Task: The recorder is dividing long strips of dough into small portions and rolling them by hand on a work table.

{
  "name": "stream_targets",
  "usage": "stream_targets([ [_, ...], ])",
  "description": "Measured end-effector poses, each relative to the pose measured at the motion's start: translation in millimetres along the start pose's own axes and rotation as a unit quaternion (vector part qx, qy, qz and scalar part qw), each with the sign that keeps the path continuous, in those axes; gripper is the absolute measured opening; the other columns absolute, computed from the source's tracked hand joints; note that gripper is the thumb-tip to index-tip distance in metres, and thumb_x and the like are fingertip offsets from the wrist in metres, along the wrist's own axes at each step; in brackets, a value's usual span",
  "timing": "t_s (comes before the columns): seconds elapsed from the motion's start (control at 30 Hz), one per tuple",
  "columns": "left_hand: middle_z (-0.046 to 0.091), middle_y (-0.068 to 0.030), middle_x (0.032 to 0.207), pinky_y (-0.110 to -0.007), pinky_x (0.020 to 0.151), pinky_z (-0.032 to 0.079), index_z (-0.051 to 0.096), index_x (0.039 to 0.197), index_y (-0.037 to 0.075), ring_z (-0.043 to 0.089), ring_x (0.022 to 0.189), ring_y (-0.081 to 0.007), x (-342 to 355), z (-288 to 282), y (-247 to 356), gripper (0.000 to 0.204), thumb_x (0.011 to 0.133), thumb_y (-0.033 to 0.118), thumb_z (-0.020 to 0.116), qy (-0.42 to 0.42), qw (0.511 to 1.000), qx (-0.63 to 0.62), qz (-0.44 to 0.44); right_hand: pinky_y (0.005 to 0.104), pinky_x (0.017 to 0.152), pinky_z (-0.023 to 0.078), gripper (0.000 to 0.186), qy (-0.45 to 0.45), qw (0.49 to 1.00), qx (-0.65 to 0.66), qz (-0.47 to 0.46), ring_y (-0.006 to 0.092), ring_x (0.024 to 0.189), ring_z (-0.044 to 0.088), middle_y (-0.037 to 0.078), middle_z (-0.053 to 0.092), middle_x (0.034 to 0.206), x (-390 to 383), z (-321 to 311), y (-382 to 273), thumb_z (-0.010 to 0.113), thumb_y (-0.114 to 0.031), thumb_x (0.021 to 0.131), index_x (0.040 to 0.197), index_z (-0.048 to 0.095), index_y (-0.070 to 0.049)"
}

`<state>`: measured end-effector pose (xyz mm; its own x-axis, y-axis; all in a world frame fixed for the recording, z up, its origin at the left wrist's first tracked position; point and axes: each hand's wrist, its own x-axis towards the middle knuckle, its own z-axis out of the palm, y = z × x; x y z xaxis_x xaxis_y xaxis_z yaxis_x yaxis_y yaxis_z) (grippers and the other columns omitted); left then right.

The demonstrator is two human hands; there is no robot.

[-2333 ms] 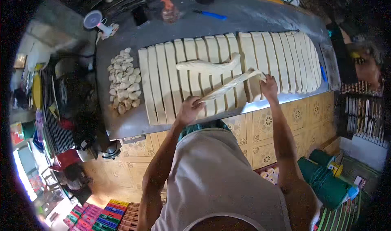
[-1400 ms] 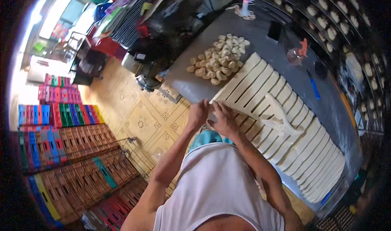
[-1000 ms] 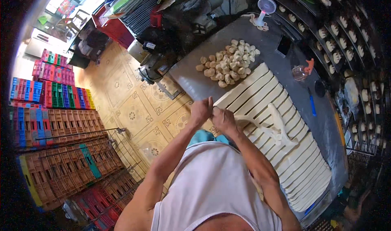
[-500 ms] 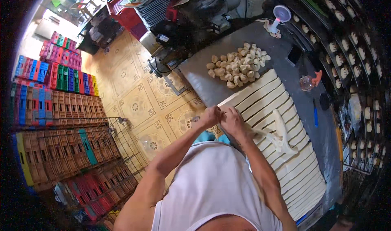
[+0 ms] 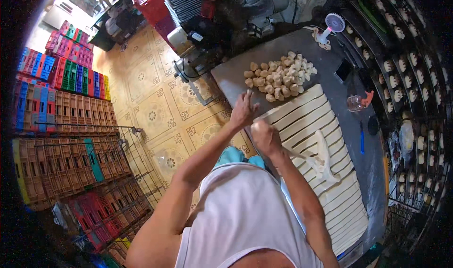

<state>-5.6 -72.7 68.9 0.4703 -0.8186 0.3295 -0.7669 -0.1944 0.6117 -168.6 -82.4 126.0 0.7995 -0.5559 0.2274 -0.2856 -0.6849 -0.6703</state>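
My left hand (image 5: 244,111) is raised at the near left edge of the grey table, its fingers stretched toward the pile of small dough lumps (image 5: 281,79). Beside it, my right hand (image 5: 265,136) is closed in a fist. A pale dough end (image 5: 256,126) pokes out of that fist on the side facing my left hand. Below my right wrist, a loose dough strip (image 5: 325,157) trails across a flat sheet of dough cut into long parallel strips (image 5: 309,110). Part of the held dough is hidden by my right hand and forearm.
On the grey table (image 5: 231,76) are a small white fan (image 5: 334,23), a dark phone (image 5: 343,71), a clear jar (image 5: 355,103) and a blue pen (image 5: 362,138). Racks of shaped dough (image 5: 398,95) line the right. Stacked crates (image 5: 85,114) and a wire frame stand left.
My hands were together at the table edge. Now they are apart: the left has moved up toward the lumps with fingers extended, while the right stays low, closed on dough.
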Motion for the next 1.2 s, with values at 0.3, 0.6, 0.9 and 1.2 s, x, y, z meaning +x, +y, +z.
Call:
stream_targets([
  [0.3,0.070,-0.0235,0.098,-0.051,0.075,0.053,0.065,0.096,0.003,0.067,0.089,-0.0430,-62,-8,22,0.028,0.078,0.022,0.074,-0.345,0.925,-0.115,-0.108,0.0504,0.091,0.047,0.035,-0.055,0.988,-0.037,0.139,0.0449,0.110,0.055,0.025,0.058,0.116,-36,4,22,0.063,-0.011,0.083,0.115,0.053,0.000],
  [0.6,0.065,-0.0221,0.069,-0.054,0.062,0.053,0.067,0.067,0.006,0.065,0.067,-0.0445,-34,2,25,0.047,0.097,0.040,0.052,-0.122,0.986,0.005,-0.109,0.0568,0.069,0.050,0.020,-0.071,0.974,-0.039,0.210,0.0474,0.078,0.064,0.026,0.065,0.080,-16,7,5,0.063,-0.022,0.084,0.088,0.062,-0.002],
  [0.9,0.065,-0.0230,0.112,-0.045,0.087,0.052,0.050,0.131,0.003,0.063,0.106,-0.0404,-21,-26,38,0.057,0.082,0.018,0.074,-0.360,0.916,-0.175,-0.025,0.0552,0.079,0.048,0.034,0.004,0.971,0.058,0.231,0.0458,0.094,0.061,0.028,0.061,0.102,-37,7,48,0.062,-0.008,0.085,0.118,0.052,-0.002],
  [1.2,0.067,-0.0243,0.080,-0.054,0.067,0.053,0.069,0.081,0.005,0.066,0.075,-0.0459,-48,-11,68,0.039,0.097,0.036,0.052,-0.234,0.967,-0.017,-0.100,0.0521,0.083,0.050,0.022,0.015,0.977,0.006,0.212,0.0442,0.095,0.062,0.022,0.065,0.099,-42,9,34,0.066,-0.013,0.082,0.102,0.059,-0.005],
])
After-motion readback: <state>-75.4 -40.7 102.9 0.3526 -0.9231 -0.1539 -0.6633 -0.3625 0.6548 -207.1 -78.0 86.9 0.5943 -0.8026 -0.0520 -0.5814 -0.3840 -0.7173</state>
